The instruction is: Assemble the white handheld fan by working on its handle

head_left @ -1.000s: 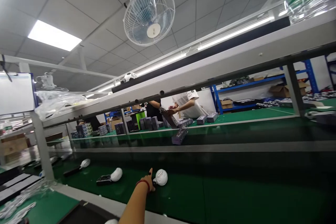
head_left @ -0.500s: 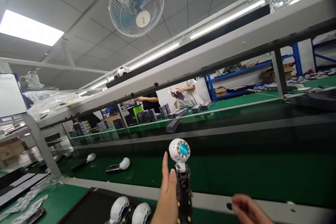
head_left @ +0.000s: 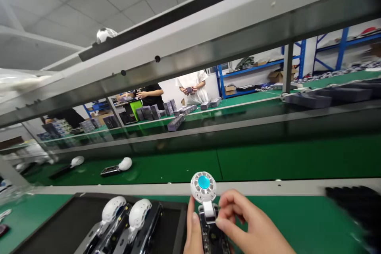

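From the head camera, your left hand (head_left: 194,235) is wrapped around the dark handle of a small handheld fan (head_left: 205,202), holding it upright over the near edge of the green bench (head_left: 285,210). Your right hand (head_left: 244,226) pinches the fan just below its white round head with the blue centre. Just left of your hands, a dark tray (head_left: 56,226) carries two more white-headed fans (head_left: 125,216). On the green conveyor belt (head_left: 268,162) beyond lie two others (head_left: 117,166), well apart from yours.
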Demonstrator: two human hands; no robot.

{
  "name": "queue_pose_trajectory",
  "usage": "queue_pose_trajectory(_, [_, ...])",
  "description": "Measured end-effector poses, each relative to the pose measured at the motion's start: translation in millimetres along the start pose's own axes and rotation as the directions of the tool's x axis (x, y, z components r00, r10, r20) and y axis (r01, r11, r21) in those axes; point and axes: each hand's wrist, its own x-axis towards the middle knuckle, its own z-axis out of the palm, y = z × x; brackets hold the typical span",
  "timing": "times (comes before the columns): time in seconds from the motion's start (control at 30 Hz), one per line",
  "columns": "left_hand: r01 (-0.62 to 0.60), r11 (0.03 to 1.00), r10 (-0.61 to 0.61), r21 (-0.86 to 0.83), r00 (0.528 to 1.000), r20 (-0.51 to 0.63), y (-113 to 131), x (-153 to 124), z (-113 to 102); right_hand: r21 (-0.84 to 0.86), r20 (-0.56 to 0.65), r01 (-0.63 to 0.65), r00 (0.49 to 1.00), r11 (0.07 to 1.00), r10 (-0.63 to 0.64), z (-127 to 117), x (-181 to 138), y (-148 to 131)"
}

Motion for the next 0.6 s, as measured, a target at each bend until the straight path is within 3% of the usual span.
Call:
queue_pose_trajectory(0.2, [0.124,0.987,-0.111,-0.105,0.986,0.126,-2,-1,-4,0.077,-0.029,-0.057,0.998,0.995,0.059,6,1,12])
queue_pose_trajectory(0.3, [0.125,0.967,-0.079,-0.224,0.976,0.205,-7,2,-3,0.114,-0.026,-0.065,0.997,0.991,0.069,4,3,16])
queue_pose_trajectory(0.4, [0.150,0.914,-0.023,-0.378,0.947,0.320,-13,7,-1,0.204,-0.187,-0.022,0.980,0.979,0.061,1,7,28])
queue_pose_trajectory(0.47, [0.156,0.885,0.021,-0.439,0.927,0.373,-16,9,-1,0.253,-0.334,-0.018,0.937,0.967,0.105,-3,13,44])
queue_pose_trajectory(0.6, [0.137,0.866,0.096,-0.481,0.899,0.428,-19,8,-3,0.269,-0.409,-0.087,0.892,0.959,0.195,-9,25,79])
